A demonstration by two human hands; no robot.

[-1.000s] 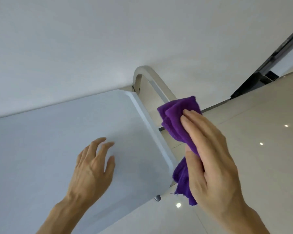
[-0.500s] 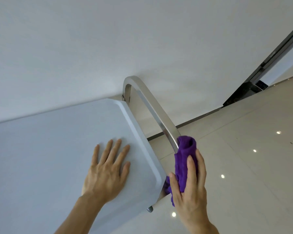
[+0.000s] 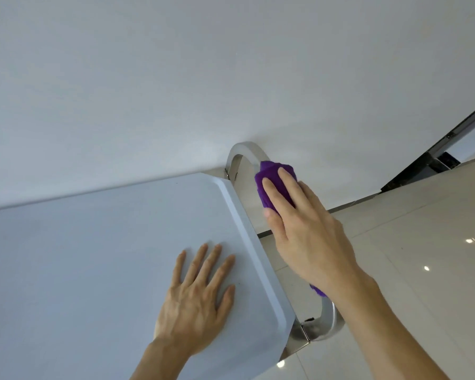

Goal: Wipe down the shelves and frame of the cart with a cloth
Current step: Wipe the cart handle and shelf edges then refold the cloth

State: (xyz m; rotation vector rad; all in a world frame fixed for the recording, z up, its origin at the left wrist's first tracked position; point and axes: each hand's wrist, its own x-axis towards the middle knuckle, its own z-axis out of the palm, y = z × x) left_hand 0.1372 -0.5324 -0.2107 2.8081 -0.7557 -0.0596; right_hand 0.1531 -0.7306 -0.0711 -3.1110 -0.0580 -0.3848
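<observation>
Both hands work: the left hand (image 3: 196, 294) lies flat, fingers straight, steadying the pale grey cart top shelf (image 3: 107, 256); the right hand (image 3: 299, 229) presses the purple cloth (image 3: 274, 182) around the curved chrome handle bar (image 3: 244, 152) — wrap fully, slide firmly along the bend.

The right hand (image 3: 305, 231) has slid up the chrome handle (image 3: 242, 152) from its lower end to just below the top bend, carrying the purple cloth (image 3: 274, 182) along; its fingers (image 3: 274, 196) now lie over the cloth near the curve, and the bar's lower bend shows bare below the wrist. A second ago the left hand (image 3: 198, 300) was raised with bent fingers; it now lies flat on the top shelf (image 3: 93, 256).
</observation>
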